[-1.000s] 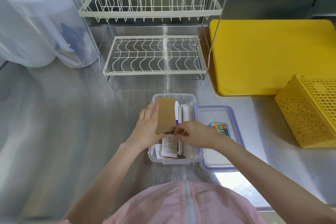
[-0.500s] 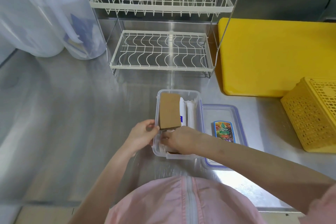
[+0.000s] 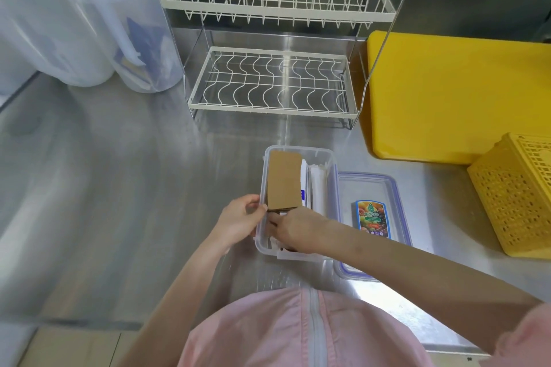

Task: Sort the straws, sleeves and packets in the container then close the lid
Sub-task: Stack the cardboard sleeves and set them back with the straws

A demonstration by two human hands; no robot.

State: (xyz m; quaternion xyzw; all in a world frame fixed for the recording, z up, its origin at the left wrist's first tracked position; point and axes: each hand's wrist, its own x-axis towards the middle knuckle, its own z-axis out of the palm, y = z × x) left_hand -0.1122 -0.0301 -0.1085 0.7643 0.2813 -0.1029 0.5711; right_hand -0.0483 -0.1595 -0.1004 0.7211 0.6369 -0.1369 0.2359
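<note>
A clear plastic container (image 3: 330,161) stands on the steel counter in front of me. Brown cardboard sleeves (image 3: 284,180) lie flat along its left side, with white wrapped straws (image 3: 318,188) beside them on the right. My left hand (image 3: 240,219) grips the container's left wall from outside, thumb at the rim. My right hand (image 3: 293,229) reaches into the near end of the container, fingers curled down among the packets, which it mostly hides. The clear lid (image 3: 368,188) with blue trim and a fruit label lies flat just right of the container.
A white two-tier wire dish rack (image 3: 272,83) stands behind the container. A yellow cutting board (image 3: 453,92) and a yellow perforated basket (image 3: 515,197) are at the right. Translucent plastic jugs (image 3: 89,24) stand at the far left. The counter's front edge runs near my body.
My left hand moved off the sleeves to the container's outer left wall. My right hand went deeper into the near end. The sleeves now lie flat in the container.
</note>
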